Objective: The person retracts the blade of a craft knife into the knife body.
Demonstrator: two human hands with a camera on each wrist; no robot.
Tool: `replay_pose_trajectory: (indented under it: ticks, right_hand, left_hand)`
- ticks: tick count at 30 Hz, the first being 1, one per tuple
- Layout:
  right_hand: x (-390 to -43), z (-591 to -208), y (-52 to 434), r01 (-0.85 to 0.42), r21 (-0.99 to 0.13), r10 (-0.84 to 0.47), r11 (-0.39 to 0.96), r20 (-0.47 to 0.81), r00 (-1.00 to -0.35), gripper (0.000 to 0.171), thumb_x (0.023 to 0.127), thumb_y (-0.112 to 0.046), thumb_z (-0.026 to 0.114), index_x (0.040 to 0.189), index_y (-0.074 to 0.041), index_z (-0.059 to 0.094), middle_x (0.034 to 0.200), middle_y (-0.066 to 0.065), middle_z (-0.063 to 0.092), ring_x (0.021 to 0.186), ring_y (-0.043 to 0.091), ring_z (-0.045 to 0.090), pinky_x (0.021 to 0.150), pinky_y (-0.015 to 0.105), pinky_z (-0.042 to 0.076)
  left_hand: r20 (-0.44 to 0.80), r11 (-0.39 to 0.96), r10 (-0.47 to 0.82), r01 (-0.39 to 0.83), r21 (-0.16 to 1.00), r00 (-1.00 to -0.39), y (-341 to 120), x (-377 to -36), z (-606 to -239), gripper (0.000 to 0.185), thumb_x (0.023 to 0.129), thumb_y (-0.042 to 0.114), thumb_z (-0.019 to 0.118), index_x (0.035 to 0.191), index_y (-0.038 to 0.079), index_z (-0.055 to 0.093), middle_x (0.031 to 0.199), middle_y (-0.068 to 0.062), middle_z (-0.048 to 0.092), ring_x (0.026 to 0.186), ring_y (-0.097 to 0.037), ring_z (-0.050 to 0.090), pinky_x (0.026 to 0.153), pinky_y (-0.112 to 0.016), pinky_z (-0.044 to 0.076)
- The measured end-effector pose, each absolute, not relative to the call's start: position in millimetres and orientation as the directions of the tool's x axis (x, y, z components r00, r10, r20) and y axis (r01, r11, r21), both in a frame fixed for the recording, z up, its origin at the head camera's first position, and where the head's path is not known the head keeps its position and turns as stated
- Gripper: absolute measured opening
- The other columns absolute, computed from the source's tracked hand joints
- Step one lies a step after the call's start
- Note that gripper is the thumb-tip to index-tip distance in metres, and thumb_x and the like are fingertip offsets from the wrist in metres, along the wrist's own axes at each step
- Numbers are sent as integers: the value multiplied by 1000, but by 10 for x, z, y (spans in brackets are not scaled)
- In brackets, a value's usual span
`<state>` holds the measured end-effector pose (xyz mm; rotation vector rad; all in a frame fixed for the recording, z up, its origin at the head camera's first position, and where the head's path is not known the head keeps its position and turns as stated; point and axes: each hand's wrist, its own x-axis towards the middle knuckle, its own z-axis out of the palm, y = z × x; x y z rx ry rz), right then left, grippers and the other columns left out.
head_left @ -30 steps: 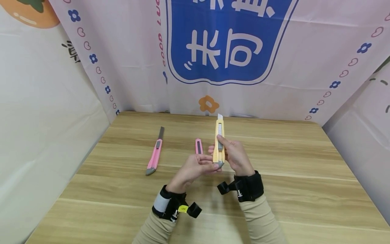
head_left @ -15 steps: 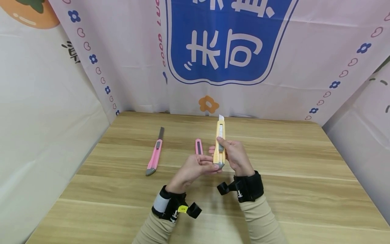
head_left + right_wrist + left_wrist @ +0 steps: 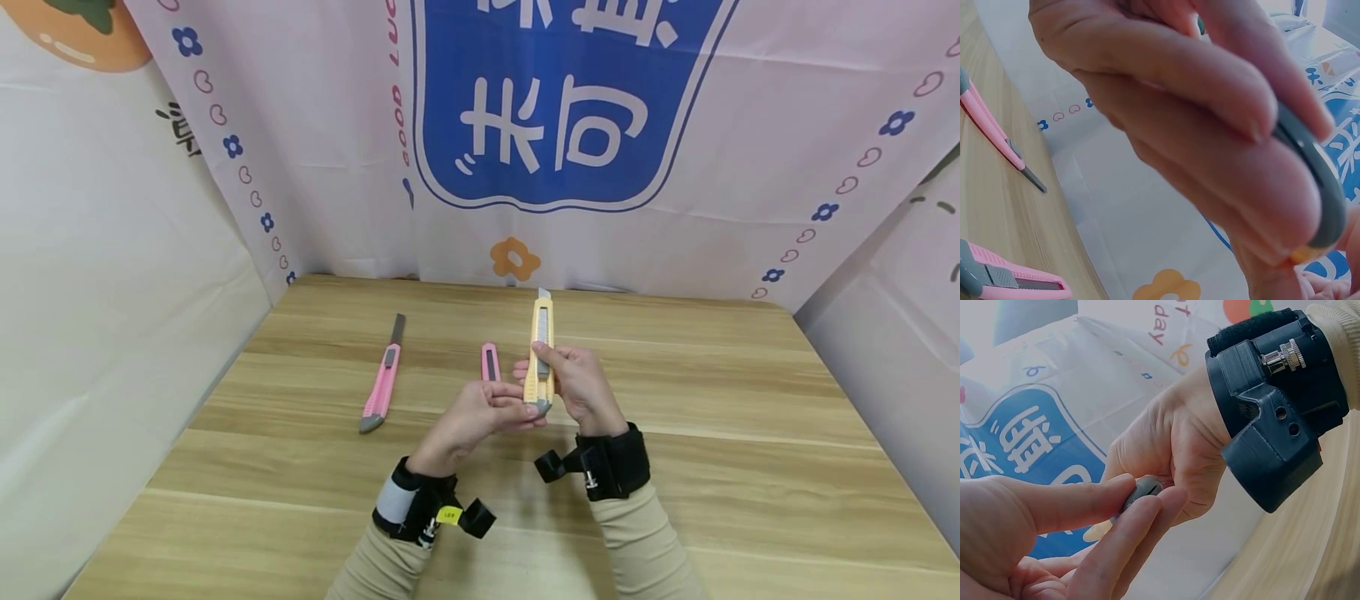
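Observation:
A yellow utility knife (image 3: 533, 375) points upright, away from the person, its blade tip out at the top. My left hand (image 3: 468, 417) pinches its grey end between thumb and fingers; the left wrist view shows this grey end cap (image 3: 1146, 487) close up. My right hand (image 3: 588, 387) grips the knife's body from the right, thumb on the grey slider, other fingers behind. On the table lie a pink utility knife (image 3: 381, 392) with a long grey blade extended, at the left, and a second pink utility knife (image 3: 490, 360), its lower part hidden behind the left hand.
The wooden table (image 3: 712, 467) reaches back to a hanging cloth (image 3: 337, 167) with a blue printed sign. White cloth walls close in both sides. Each wrist wears a black strap with a small camera block.
The yellow knife's blade end has dropped slightly, and the right thumb has come down with the slider. The left hand keeps its pinch. The pink knives lie as before.

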<state>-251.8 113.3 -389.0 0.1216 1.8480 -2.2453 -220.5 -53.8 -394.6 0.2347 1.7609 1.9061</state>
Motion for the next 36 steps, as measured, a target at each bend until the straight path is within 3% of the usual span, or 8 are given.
replay_pose_trajectory:
  ticks: [10, 24, 36]
  right_hand:
    - [-2521, -3882, 1151, 228, -955, -134, -189, -205, -970, 47, 99, -20, 54, 124, 20, 51, 70, -3, 74, 70, 8, 73, 70, 22, 60]
    - [-2511, -3887, 1165, 224, -959, -178, -176, -193, -965, 45, 100, -18, 52, 130, 16, 48, 76, -6, 75, 75, 7, 73, 76, 20, 59]
    - [-2496, -3837, 1173, 226, -963, -117, -146, -210, -971, 44, 101, -22, 50, 131, 10, 50, 79, -6, 75, 77, 6, 73, 78, 22, 58]
  left_hand:
    - [-231, -13, 490, -272, 962, -840, -527, -2206, -3943, 37, 88, 2, 65, 123, -8, 57, 112, -23, 70, 88, -11, 73, 94, -34, 56]
    - [-235, -38, 490, -290, 956, -840, -535, -2213, -3945, 37, 89, 3, 65, 124, -9, 57, 109, -18, 72, 87, -10, 73, 98, -39, 54]
    - [-260, -35, 480, -314, 949, -838, -517, -2216, -3956, 30, 90, 3, 64, 117, -7, 61, 105, -19, 73, 86, -11, 74, 97, -37, 55]
